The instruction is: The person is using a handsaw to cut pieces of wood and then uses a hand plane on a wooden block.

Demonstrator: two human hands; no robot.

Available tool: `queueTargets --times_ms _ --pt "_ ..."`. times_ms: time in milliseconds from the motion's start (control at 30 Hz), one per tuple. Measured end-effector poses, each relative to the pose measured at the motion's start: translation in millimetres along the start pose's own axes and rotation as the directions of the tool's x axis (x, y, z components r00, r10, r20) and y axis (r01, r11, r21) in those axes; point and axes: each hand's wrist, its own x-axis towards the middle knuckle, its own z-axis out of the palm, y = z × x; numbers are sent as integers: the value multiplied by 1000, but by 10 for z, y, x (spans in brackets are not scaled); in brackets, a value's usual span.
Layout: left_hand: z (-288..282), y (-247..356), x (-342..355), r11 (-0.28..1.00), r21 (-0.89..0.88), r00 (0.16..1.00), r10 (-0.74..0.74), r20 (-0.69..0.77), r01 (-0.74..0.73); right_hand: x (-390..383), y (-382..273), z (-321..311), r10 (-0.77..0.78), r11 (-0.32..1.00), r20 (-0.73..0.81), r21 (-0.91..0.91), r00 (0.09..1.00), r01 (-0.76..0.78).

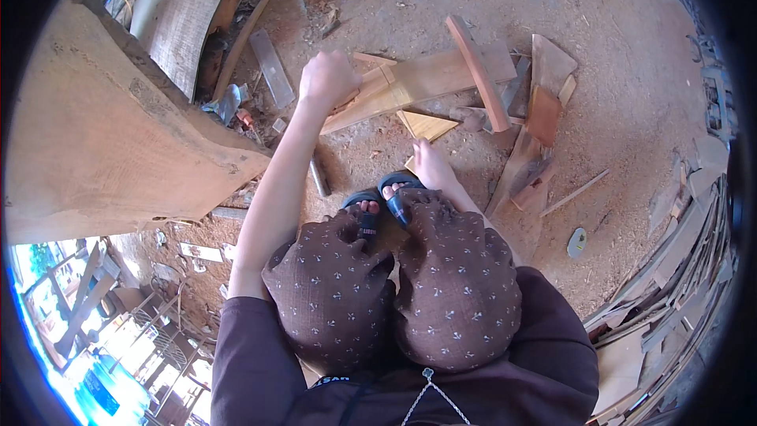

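Crouching, I have my left hand (326,79) closed at the left end of a long wooden plank (441,75) lying on the ground. What its fingers hold, if anything, is hidden beneath the hand. My right hand (434,166) is low in front of my right foot, fingers curled. A small pale piece of wood (409,164) pokes out at its left side. Just beyond its fingertips lies a yellowish triangular wood piece (428,125), close to the plank's near edge. Across the plank's right part rests a reddish wooden bar (479,72).
Wood offcuts (544,114) lie right of the plank. A large wooden slab (118,126) stands at left, beside a curved board (189,16). A dark short rod (319,177) lies near my left foot. Stacked thin boards (670,284) line the right side.
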Motion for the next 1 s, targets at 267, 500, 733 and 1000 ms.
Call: queueTargets --times_ms 267,500,733,1000 --pt "-45 94 3 999 2 999 51 7 -51 760 -210 -88 53 995 20 -84 998 -51" --pt "-23 16 -24 999 -10 999 37 -38 -38 365 -219 38 84 996 -1 -34 996 -84" --pt "-186 102 -76 998 -47 997 55 63 -52 149 -55 -141 102 984 -21 -143 995 -104" --pt "-176 117 -35 997 -58 996 60 70 -55 639 -319 -60 157 983 29 -107 987 -153"
